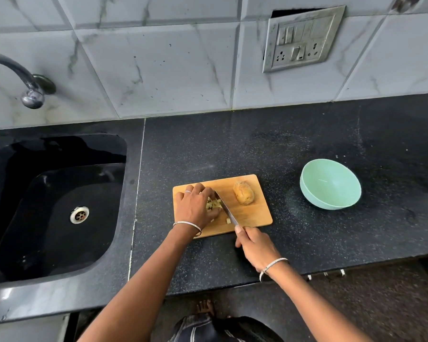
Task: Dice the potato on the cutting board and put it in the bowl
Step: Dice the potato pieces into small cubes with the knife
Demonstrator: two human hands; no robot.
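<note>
At the near edge of the cutting board (253, 214), a person's right hand (253, 245) clamps the knife (229, 212) by its handle, forefinger stretched along the spine to steady the blade. On the board's left half, the left hand (194, 206) curls its fingers over the potato pieces (213, 204), apparently pinning them for the cut. A skin-on potato chunk (244, 193) waits at the board's far right. The green bowl (307, 191) stands empty, well right of the board.

A wooden cutting board (255, 213) lies flat on the dark counter (307, 243), carrying a brown-skinned uncut potato piece (244, 193) near its far right corner and pale diced potato (213, 204) left of centre, with a pale green bowl (331, 181) upright well to the right.
</note>
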